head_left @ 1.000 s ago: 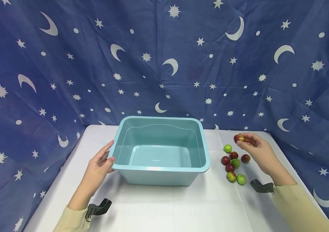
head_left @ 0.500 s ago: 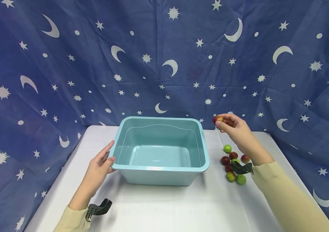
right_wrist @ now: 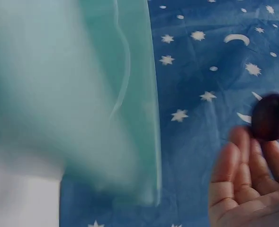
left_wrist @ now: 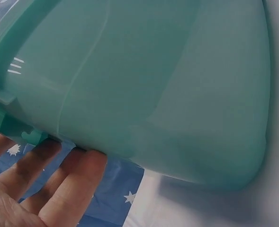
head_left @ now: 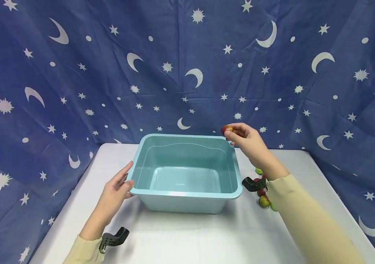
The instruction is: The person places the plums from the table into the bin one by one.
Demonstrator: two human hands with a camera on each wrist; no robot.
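From here I'd say the main risk is a drop: the red-yellow fruit is round, prob. smooth, & pinched only at the tips, so a slip or early release by the R hand near the far R corner of the tub could send it outside, behind the wall. The black wrist mount might also clip the R rim if the arm dips. L hand has thumb & fingers on the L rim; a tug there could shift the tub. As for the fruit, it sits btwn R thumb & fingertips, poking out past them, well off the palm, raised by that far R corner; can't tell if it's actually over the opening.
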